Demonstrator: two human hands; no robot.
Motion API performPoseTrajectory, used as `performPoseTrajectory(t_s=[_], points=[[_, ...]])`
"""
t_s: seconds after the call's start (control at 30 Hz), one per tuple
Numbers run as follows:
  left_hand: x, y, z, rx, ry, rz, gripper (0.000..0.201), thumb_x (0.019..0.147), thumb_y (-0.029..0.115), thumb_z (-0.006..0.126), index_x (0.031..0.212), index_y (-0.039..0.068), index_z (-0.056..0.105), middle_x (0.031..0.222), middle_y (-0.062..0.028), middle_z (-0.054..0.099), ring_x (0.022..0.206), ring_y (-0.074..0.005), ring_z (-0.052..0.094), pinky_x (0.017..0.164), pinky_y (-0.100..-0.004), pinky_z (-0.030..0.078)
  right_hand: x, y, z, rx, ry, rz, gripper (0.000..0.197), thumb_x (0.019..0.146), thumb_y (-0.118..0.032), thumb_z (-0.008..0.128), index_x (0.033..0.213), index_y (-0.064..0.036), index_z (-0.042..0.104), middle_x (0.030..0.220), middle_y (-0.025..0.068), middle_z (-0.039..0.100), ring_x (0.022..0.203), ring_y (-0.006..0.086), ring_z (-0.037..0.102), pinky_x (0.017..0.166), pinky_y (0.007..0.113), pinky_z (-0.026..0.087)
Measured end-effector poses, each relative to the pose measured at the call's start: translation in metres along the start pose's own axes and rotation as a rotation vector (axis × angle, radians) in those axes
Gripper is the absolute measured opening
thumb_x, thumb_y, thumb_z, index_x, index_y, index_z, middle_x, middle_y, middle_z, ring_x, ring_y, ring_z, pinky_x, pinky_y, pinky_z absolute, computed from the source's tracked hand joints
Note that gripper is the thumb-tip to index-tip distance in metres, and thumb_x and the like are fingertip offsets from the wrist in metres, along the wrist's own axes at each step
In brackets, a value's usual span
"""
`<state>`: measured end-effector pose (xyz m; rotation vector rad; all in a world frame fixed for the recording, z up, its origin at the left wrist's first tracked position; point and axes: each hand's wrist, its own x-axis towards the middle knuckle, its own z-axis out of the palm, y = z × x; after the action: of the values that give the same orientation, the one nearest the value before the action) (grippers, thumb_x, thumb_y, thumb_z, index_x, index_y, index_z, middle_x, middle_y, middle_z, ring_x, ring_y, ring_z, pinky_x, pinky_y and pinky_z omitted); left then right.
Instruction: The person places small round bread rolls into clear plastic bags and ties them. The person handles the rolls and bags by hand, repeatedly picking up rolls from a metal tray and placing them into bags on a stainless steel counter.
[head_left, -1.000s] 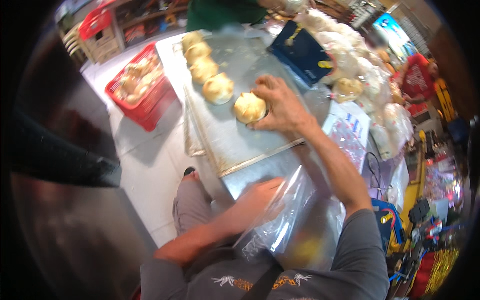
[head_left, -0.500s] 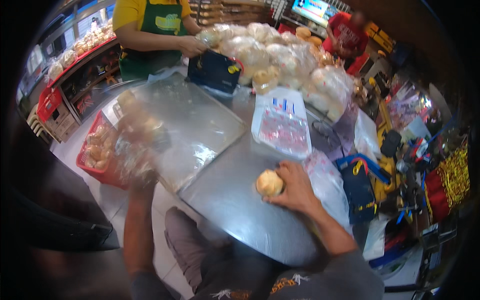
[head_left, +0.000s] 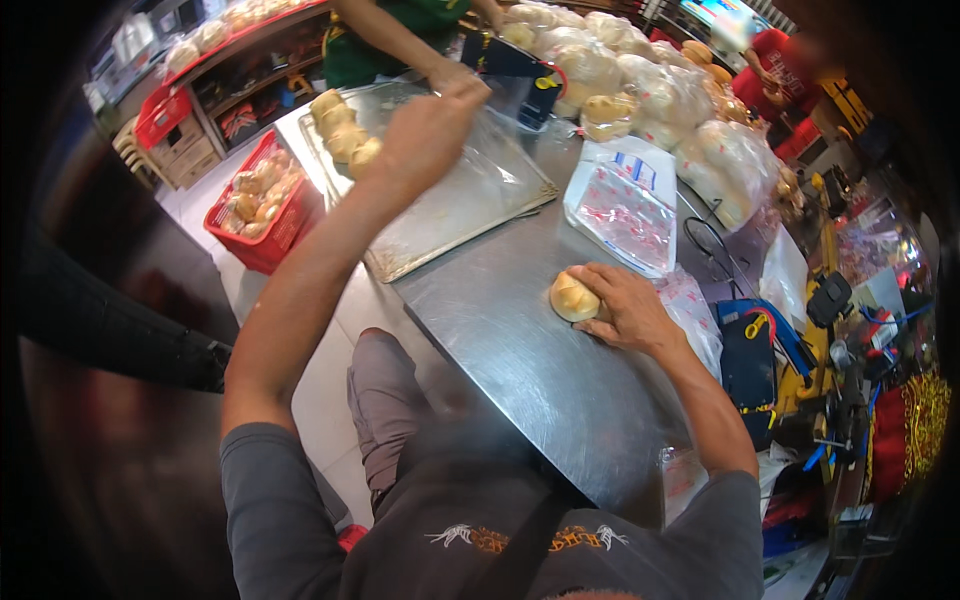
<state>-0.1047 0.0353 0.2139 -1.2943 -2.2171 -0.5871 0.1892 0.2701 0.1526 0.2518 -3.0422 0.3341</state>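
Note:
My right hand (head_left: 632, 308) is closed around a round golden bread roll (head_left: 574, 297) resting on the bare metal tabletop (head_left: 520, 350). Stretched far forward over the metal tray (head_left: 420, 240), my left hand (head_left: 432, 135) has its fingers closed at a thin clear plastic bag (head_left: 503, 150), which hangs over the tray's right part. A row of bread rolls (head_left: 345, 130) lies along the tray's left side, partly covered by my left forearm. A co-worker's hand (head_left: 455, 78) is just beyond my left hand.
A red basket of rolls (head_left: 290, 225) stands left of the tray. Packs of plastic bags (head_left: 622, 205) lie right of it. Bagged bread (head_left: 650, 100) is piled at the back. Dark boxes (head_left: 745, 360) and tools crowd the right. Another person in red (head_left: 775, 80) is farther back.
My left hand has swung from beside the red basket forward and right over the tray, with the clear plastic. My right hand still holds its roll. The whole view has shifted.

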Motion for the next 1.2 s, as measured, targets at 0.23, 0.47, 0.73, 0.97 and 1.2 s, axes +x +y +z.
performPoseTrajectory(t_s=[0.23, 0.47, 0.73, 0.97, 1.2], points=[[-0.034, 0.052, 0.036, -0.205, -0.195, 0.035, 0.051, 0.088, -0.005, 0.056, 0.139, -0.001, 0.062, 0.147, -0.0193, 0.061, 0.114, -0.0401, 0.071, 0.098, -0.0482, 0.057, 0.018, -0.031, -0.016, 0.626, 0.245, 0.041, 0.076, 0.087, -0.022, 0.084, 0.153, -0.007, 0.051, 0.136, 0.0163, 0.067, 0.126, 0.0251, 0.065, 0.109, 0.039, 0.048], [-0.053, 0.079, 0.033, -0.584, -0.11, 0.199, 0.066, 0.081, -0.007, 0.063, 0.146, -0.001, 0.057, 0.15, -0.0238, 0.057, 0.128, -0.0396, 0.064, 0.106, -0.0454, 0.055, 0.061, -0.036, -0.021, 0.626, 0.089, 0.394, 0.076, 0.094, -0.039, 0.077, 0.156, -0.0053, 0.049, 0.133, 0.022, 0.069, 0.122, 0.0295, 0.068, 0.104, 0.04, 0.051], [-0.093, 0.092, 0.037, -0.679, -0.279, 0.166, 0.075, 0.08, -0.009, 0.062, 0.153, 0.003, 0.051, 0.158, -0.0193, 0.051, 0.135, -0.0392, 0.059, 0.112, -0.0473, 0.051, 0.076, -0.026, 0.019, 1.296, -0.01, 0.341, 0.071, 0.086, -0.019, 0.082, 0.146, 0.0045, 0.051, 0.124, 0.0121, 0.066, 0.108, 0.0194, 0.066, 0.096, 0.033, 0.054], [-0.1, 0.126, 0.026, -0.845, -0.353, 0.196, 0.073, 0.08, -0.01, 0.064, 0.151, 0.0, 0.051, 0.157, -0.0218, 0.051, 0.139, -0.0391, 0.055, 0.115, -0.0449, 0.048, 0.025, -0.052, 0.046, 1.818, 0.29, 0.461, 0.057, 0.096, -0.02, 0.07, 0.144, 0.0031, 0.048, 0.134, 0.0155, 0.062, 0.121, 0.0254, 0.065, 0.102, 0.041, 0.056], [-0.097, 0.159, 0.02, -0.855, -0.397, 0.22, 0.068, 0.08, -0.009, 0.069, 0.147, -0.005, 0.053, 0.151, -0.0247, 0.055, 0.137, -0.0398, 0.056, 0.114, -0.0446, 0.049, -0.009, -0.058, 0.046, 1.86, 0.261, 0.521, 0.042, 0.11, -0.028, 0.057, 0.14, -0.0008, 0.048, 0.135, 0.0151, 0.062, 0.118, 0.0239, 0.069, 0.094, 0.04, 0.063]])
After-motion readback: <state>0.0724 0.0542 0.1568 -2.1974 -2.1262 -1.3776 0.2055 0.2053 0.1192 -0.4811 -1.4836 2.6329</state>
